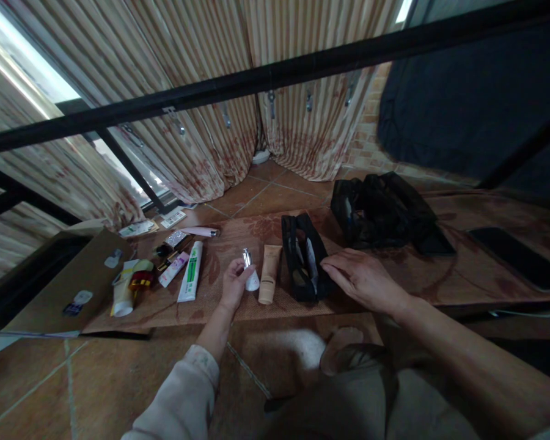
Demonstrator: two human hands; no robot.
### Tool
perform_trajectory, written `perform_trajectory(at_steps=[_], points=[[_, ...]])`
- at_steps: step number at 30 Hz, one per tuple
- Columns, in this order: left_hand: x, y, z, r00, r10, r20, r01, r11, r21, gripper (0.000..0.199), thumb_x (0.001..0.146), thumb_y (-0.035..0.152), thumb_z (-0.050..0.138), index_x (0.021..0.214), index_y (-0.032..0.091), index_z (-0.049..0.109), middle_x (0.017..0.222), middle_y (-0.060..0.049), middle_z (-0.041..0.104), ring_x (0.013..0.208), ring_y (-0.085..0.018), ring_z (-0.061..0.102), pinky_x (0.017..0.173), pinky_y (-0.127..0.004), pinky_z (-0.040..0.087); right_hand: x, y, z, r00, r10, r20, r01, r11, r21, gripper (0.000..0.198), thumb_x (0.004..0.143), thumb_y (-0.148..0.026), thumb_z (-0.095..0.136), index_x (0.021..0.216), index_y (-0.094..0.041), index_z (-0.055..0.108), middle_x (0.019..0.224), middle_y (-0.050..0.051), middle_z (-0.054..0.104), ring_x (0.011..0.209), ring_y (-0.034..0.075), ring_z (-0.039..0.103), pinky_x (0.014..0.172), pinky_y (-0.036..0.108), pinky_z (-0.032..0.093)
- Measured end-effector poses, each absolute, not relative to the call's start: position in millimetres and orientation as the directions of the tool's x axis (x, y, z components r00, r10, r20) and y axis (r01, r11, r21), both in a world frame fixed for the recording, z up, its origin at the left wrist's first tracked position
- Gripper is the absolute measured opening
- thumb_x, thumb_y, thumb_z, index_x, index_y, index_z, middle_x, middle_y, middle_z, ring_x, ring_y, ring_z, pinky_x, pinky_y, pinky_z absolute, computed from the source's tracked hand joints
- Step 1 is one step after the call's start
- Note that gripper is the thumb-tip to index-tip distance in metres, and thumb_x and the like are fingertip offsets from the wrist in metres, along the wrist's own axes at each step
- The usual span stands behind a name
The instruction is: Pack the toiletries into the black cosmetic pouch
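My left hand (236,282) is closed on a small white bottle (252,280) with a shiny silver top. Just right of it lies a tan squeeze tube (270,275) on the brown patterned cloth (238,229). Beyond that tube sits a small black pouch (304,256), its top open and something pale inside. My right hand (360,273) is at the pouch's right edge, fingers pressed together near the rim; whether they pinch its edge is hard to make out. Left of my left hand lies a white and green tube (191,272).
Further left are a small pink and white tube (173,269), a cream tube (123,296), a pink-handled item (200,231) and a cardboard box (59,293). Behind my right hand stands a larger black bag (371,208). A dark phone-like slab (520,256) lies right; a black rail (238,82) crosses above.
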State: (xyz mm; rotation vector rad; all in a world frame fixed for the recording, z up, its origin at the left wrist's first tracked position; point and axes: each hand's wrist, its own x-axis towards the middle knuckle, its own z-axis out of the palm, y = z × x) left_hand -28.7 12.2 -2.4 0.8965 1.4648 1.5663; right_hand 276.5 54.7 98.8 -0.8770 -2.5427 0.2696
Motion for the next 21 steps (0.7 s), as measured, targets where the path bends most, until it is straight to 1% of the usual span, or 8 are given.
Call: perform_trajectory(at_steps=[4, 9, 17, 21], points=[[-28.5, 12.6, -2.5, -0.44, 0.898, -0.018, -0.073, -0.016, 0.997, 0.036, 0.059, 0.035, 0.08, 0.082, 0.018, 0.059, 0.075, 0.001, 0.065, 0.065, -0.012, 0.057, 0.06, -0.022, 0.043, 276.7, 55.4, 98.4, -0.706, 0.622, 0.339, 0.544, 0.782, -0.303, 0.032, 0.099, -0.032, 0.038, 0.093, -0.02, 0.068, 0.092, 0.007, 0.072, 0.086, 0.021, 0.061, 0.079, 0.034, 0.045], [-28.0, 12.6, -2.0, -0.439, 0.899, -0.01, -0.067, -0.022, 0.998, 0.034, 0.06, 0.035, 0.08, 0.082, 0.018, 0.06, 0.078, -0.001, 0.066, 0.068, -0.013, 0.058, 0.062, -0.023, 0.045, 276.4, 55.9, 97.3, -0.702, 0.626, 0.34, 0.544, 0.779, -0.31, 0.032, 0.099, -0.032, 0.039, 0.093, -0.02, 0.068, 0.093, 0.008, 0.072, 0.087, 0.021, 0.062, 0.079, 0.035, 0.046], [-26.9, 11.5, -1.4, -0.428, 0.903, -0.032, -0.095, -0.01, 0.995, 0.033, 0.063, 0.038, 0.077, 0.082, 0.018, 0.059, 0.072, 0.0, 0.065, 0.065, -0.013, 0.059, 0.062, -0.025, 0.044, 276.0, 55.0, 98.0, -0.701, 0.627, 0.341, 0.547, 0.779, -0.306, 0.033, 0.099, -0.032, 0.038, 0.092, -0.02, 0.068, 0.094, 0.008, 0.072, 0.09, 0.021, 0.062, 0.081, 0.035, 0.047], [-27.4, 11.7, -2.3, -0.427, 0.904, -0.037, -0.102, -0.007, 0.995, 0.035, 0.063, 0.039, 0.077, 0.083, 0.019, 0.058, 0.073, 0.0, 0.066, 0.065, -0.014, 0.059, 0.063, -0.025, 0.045, 276.1, 55.5, 97.6, -0.702, 0.624, 0.345, 0.544, 0.781, -0.306, 0.032, 0.099, -0.032, 0.039, 0.092, -0.02, 0.068, 0.094, 0.008, 0.072, 0.09, 0.021, 0.063, 0.081, 0.035, 0.047]])
